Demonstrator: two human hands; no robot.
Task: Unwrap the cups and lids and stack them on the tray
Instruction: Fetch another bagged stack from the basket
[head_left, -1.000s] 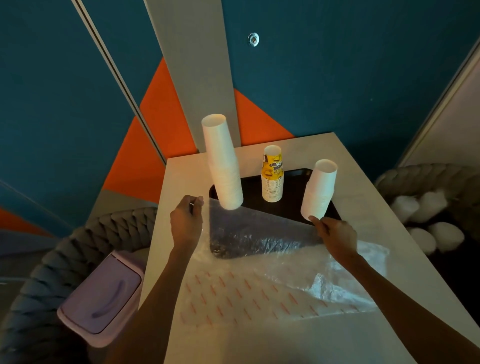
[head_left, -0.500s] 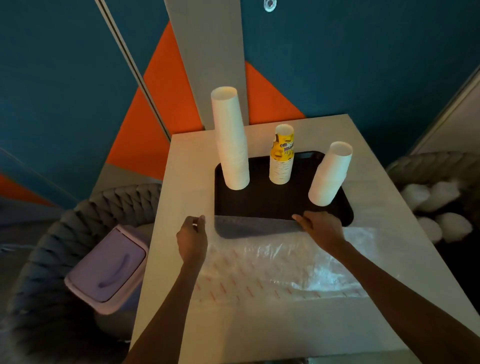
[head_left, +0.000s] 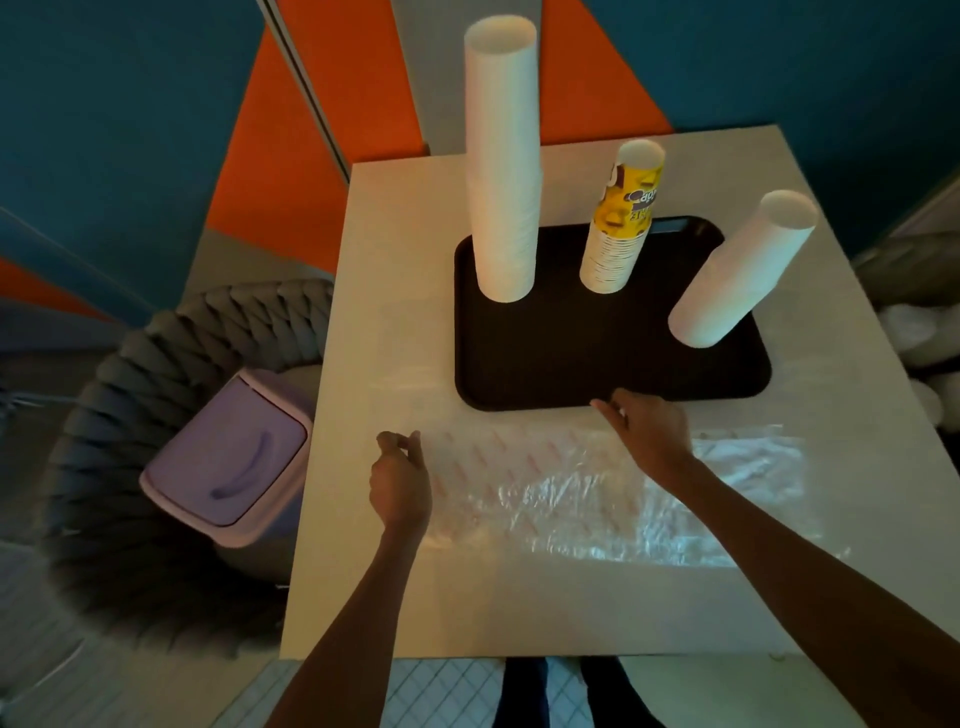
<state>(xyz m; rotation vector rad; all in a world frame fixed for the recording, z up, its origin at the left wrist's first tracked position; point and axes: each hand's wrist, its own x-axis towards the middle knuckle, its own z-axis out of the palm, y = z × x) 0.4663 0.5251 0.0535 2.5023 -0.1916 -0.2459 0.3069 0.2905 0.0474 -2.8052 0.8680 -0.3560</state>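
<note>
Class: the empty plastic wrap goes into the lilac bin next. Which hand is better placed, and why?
Left, probably. The left hand pinches the plastic wrap at its end nearest the lilac bin, which stands off the table's left edge; the right hand rests by the tray, farther away.

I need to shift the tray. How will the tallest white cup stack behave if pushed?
The tall white cup stack would probably tip easily: it is narrow and far taller than its base. It looks like light paper, so nudging the tray may topple it.
</note>
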